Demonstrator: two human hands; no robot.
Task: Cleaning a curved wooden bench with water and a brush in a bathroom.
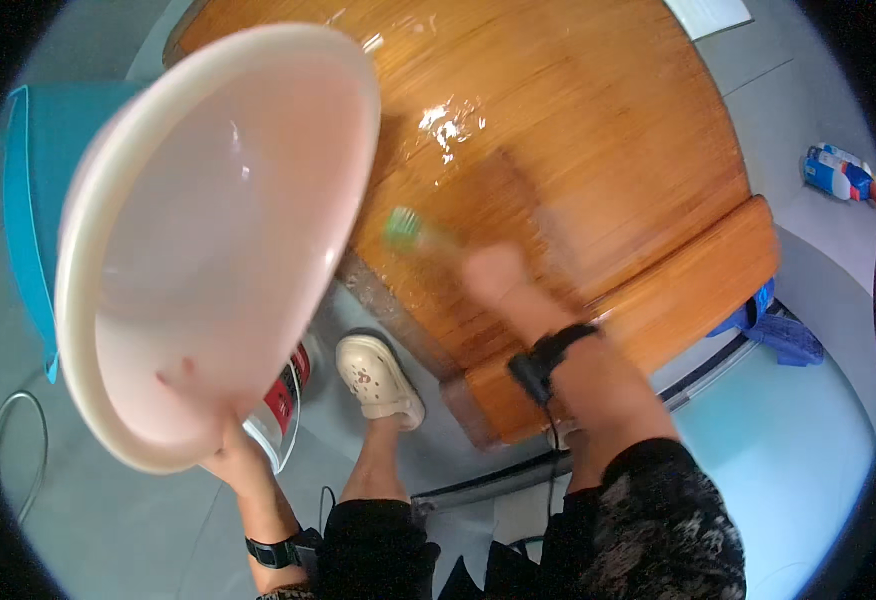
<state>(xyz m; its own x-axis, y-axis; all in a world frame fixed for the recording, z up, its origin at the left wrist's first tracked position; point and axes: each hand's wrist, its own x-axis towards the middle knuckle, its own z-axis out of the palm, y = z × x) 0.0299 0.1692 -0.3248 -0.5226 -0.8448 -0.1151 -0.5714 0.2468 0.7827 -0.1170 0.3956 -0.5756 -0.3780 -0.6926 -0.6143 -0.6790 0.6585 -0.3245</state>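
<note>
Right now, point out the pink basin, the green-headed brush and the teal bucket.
pink basin [208,240], head view, on its inner wall.
green-headed brush [403,228], head view, on the blurred green head.
teal bucket [43,170], head view, on its outer side.

looks like a home washing spot or utility area, maybe a yard or wet room, hard to say which. grey tiled floor [148,520], a big wet wooden bench [578,110] with water shining on it, a teal bucket [33,190], a pink plastic basin [208,240], cleaning bottles [840,172] on the floor and a blue plastic stool [780,335] tucked nearby.
</note>
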